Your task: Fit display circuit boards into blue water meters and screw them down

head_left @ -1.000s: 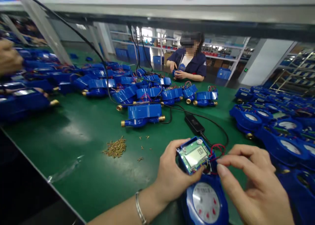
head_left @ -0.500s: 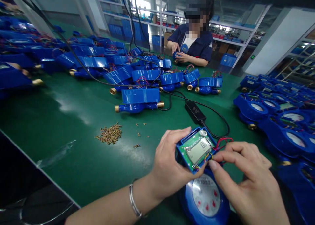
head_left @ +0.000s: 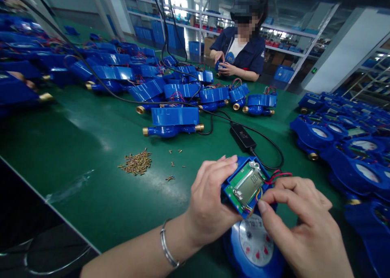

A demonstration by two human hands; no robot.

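My left hand (head_left: 210, 192) is wrapped round the upper housing of a blue water meter (head_left: 231, 249), tilting it up toward me. Inside that housing sits a green circuit board (head_left: 234, 199) with a grey digital display (head_left: 250, 185). The round dial, with small red pointers, shows below it. At the board's lower right edge, the thumb and forefinger of my right hand (head_left: 301, 217) pinch at thin yellow and dark wires (head_left: 258, 194); the exact grip is partly hidden by the fingertips. Red wires (head_left: 278, 175) stick out of the housing just above my right fingers.
A pile of small brass screws (head_left: 135, 163) lies left on the green table (head_left: 100, 188), with a few loose ones nearby. Blue meters (head_left: 175, 117) stand behind and more crowd the right side (head_left: 362, 164). A black adapter box (head_left: 243, 136) trails cable. A co-worker (head_left: 240, 46) sits opposite.
My left hand has tipped the meter's housing slightly, and the display looks darker with changed digits. My right fingers stay at the wires by the board's edge.
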